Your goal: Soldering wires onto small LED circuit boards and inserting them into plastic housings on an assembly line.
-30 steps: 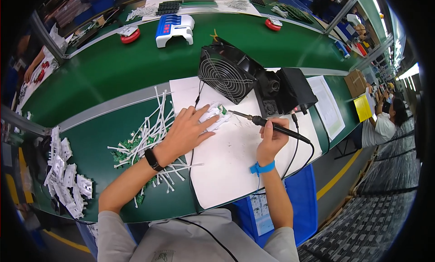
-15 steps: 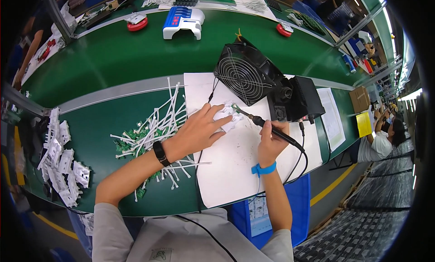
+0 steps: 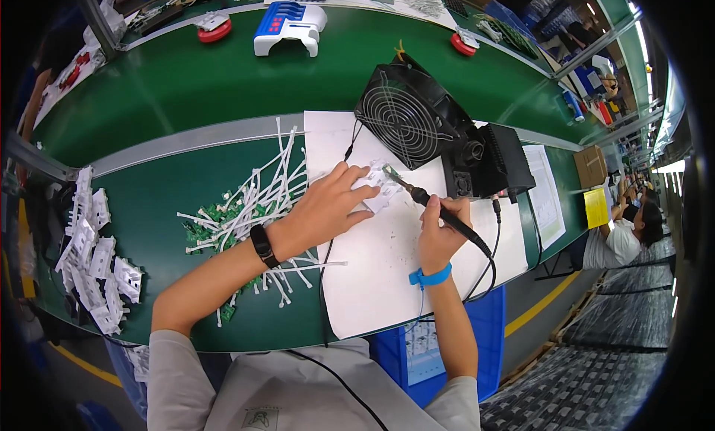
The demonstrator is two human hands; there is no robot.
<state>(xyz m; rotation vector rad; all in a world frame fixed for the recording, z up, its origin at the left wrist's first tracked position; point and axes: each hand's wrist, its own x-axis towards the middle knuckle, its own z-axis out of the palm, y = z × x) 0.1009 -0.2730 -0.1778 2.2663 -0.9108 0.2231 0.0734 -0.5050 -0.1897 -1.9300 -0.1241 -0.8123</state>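
My left hand (image 3: 333,200), with a black band on its wrist, holds a white plastic part (image 3: 382,201) down on the white sheet, its fingers spread over the part's left side. A small green circuit board (image 3: 389,173) shows at the far end of that part. My right hand (image 3: 444,233) is closed around the dark handle of a soldering iron (image 3: 456,224); the iron's tip is at the board. Whether tip and board touch is too small to tell. A blue strap (image 3: 431,275) circles my right wrist. Beside my left forearm lie white cables (image 3: 257,215) with small green boards.
A black fan (image 3: 406,122) stands just beyond the part, next to a black soldering station (image 3: 506,159). White plastic parts (image 3: 100,256) are heaped at the left. A blue and white housing (image 3: 290,30) sits on the green belt (image 3: 223,77). A blue bin (image 3: 488,341) is below the table edge.
The view has shifted slightly. My right hand and the soldering iron's handle have moved a little left; the tip stays at the board. My left hand stays on the white plastic part.
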